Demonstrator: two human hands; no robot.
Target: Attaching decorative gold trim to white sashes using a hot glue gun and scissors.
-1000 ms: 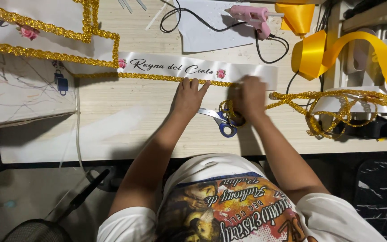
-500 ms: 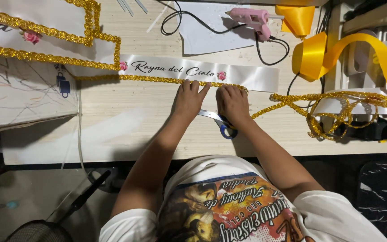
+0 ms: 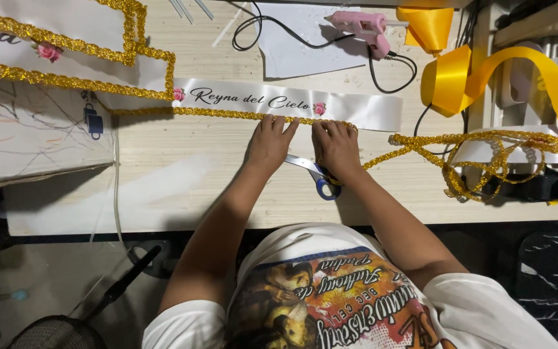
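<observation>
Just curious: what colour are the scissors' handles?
Blue, seen in the head view: scissors lying under the right hand.

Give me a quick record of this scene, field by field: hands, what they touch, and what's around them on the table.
left hand: flat, fingertips on the gold trim
right hand: flat, fingertips on the same trim, beside the left
sash: white, lying flat, trim along its lower edge
scissors: blue handles, on the table, partly under the right hand
glue gun: pink, lying on white paper past the sash
ribbon: yellow, curled, far right
loose trim: tangled gold pile at right
</observation>
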